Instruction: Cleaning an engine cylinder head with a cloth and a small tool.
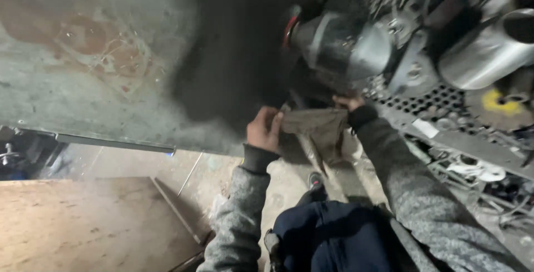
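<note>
Two hands closed on olive rag (318, 124): left hand (264, 130) pinched at 9 o'clock end, right hand (350, 104) at 3 o'clock end. Long axis stretched crosswise between them, tail hung toward 6; dark motor housing (339, 47) at 12 o'clock.

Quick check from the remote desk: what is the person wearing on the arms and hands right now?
Both arms are in a mottled grey knitted sweater with dark ribbed cuffs at the wrists. The left hand and right hand are bare, with no gloves. No watch, ring or markings can be seen.
</note>
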